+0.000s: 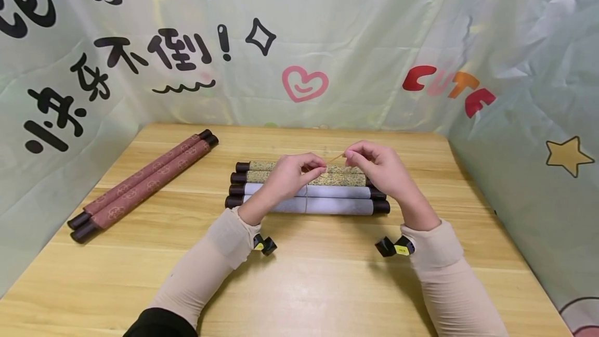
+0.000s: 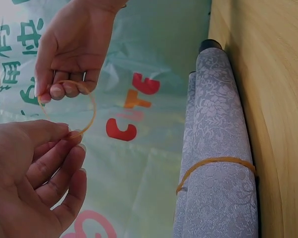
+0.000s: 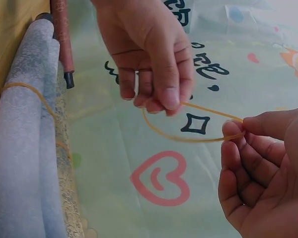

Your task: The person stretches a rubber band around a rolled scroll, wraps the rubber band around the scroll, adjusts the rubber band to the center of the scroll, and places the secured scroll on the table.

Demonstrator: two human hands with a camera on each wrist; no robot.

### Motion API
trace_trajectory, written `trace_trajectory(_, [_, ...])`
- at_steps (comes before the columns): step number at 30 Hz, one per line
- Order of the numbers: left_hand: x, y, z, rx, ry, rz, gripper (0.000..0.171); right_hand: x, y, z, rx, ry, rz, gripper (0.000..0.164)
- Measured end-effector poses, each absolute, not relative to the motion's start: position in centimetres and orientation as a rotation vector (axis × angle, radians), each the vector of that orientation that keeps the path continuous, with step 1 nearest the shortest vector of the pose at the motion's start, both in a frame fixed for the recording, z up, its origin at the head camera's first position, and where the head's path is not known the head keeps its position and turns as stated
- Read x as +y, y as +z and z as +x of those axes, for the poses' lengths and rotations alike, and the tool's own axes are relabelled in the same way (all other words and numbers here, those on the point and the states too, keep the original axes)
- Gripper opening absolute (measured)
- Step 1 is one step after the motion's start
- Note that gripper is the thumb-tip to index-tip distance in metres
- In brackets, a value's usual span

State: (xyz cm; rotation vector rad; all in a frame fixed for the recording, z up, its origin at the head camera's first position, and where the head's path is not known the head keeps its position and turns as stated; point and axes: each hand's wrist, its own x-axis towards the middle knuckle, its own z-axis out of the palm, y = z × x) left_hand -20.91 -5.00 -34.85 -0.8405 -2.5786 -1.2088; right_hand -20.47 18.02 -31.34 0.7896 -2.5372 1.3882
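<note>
A thin yellow rubber band (image 2: 94, 109) is stretched into a loop between the two hands. The left hand (image 1: 294, 176) pinches one end of it between thumb and fingertips. At the opposite end, the right hand (image 1: 381, 168) pinches it the same way. Both hands are raised over a row of rolled scrolls. Nearest the person is a pale blue-grey scroll pair (image 1: 337, 206) with dark end knobs, and another rubber band (image 2: 218, 160) circles it. Behind it lies a yellow-green patterned scroll pair (image 1: 257, 176), partly covered by the hands in the head view.
A reddish-brown scroll pair (image 1: 150, 186) lies slanted on the left of the wooden table (image 1: 304, 285). A printed pale green cloth (image 1: 355, 40) encloses the table's back and sides. Small black cameras are strapped at both wrists.
</note>
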Motion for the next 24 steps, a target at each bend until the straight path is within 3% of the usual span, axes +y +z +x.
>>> trace_trajectory(24, [-6.1,-35.1,-21.4,-2.647,-1.158,-0.823,0.017,18.8,-30.8,-20.2,-2.552,1.032,0.631,0.020])
